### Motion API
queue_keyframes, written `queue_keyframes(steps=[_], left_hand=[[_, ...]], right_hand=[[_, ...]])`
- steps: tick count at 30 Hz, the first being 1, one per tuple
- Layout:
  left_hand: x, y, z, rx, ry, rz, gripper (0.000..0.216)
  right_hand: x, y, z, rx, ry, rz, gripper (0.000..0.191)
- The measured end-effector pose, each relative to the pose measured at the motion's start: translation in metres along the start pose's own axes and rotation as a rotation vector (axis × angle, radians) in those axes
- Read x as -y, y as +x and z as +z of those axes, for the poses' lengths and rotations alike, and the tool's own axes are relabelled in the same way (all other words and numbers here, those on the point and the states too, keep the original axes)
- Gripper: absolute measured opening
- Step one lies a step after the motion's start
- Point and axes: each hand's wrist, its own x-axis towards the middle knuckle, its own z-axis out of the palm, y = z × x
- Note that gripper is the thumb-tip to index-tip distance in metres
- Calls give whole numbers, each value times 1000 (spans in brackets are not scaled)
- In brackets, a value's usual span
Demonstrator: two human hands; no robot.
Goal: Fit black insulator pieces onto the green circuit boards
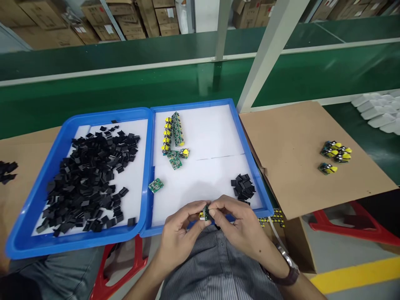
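Observation:
My left hand (179, 233) and my right hand (239, 225) meet over the near edge of the right blue tray (250, 146). Both pinch a small green circuit board with a yellow part (204, 212) between their fingertips. A row of the same boards (173, 131) lies at the back left of this tray, with two loose ones (176, 158) below it. A single green board (155, 185) rests on the rim between the trays. A small heap of black pieces (243, 186) lies just beyond my right hand.
The left blue tray (37, 183) holds a big pile of black pieces (90, 179). A cardboard sheet (296, 158) on the right carries several yellow-topped boards (336, 152). A white post (268, 50) rises behind the trays, before a green conveyor (125, 83). White parts (379, 110) lie far right.

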Motion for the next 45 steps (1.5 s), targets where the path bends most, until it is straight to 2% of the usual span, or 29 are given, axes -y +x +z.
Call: queue_keyframes(steps=[7, 10, 15, 18, 22, 24, 27, 31, 37, 41, 45], left_hand=[[3, 2, -3, 11, 137, 121, 41], [3, 2, -3, 36, 159, 93, 40], [2, 1, -1, 25, 53, 14, 36], [3, 1, -2, 42, 74, 83, 38], [6, 2, -1, 45, 188, 181, 44], [5, 3, -1, 27, 184, 154, 44], [-1, 5, 1, -14, 45, 42, 40], [-8, 7, 3, -39, -108, -33, 35], [-8, 7, 4, -26, -107, -26, 29], [-5, 6, 3, -12, -88, -13, 30], [-2, 6, 3, -21, -70, -8, 32]], right_hand=[[1, 6, -7, 75, -40, 40, 20], [1, 7, -9, 86, -30, 53, 20], [4, 9, -12, 111, 20, 116, 15], [6, 9, -13, 156, 8, 111, 16], [4, 10, -13, 118, -130, 26, 19], [-1, 10, -12, 127, -28, 79, 17], [-7, 10, -7, 104, 223, 153, 12], [-9, 5, 3, 1, 352, 124, 15], [-8, 2, 7, -55, 298, 124, 9], [-5, 7, 1, -27, 189, 107, 9], [-2, 12, -3, 33, 142, 159, 12]])
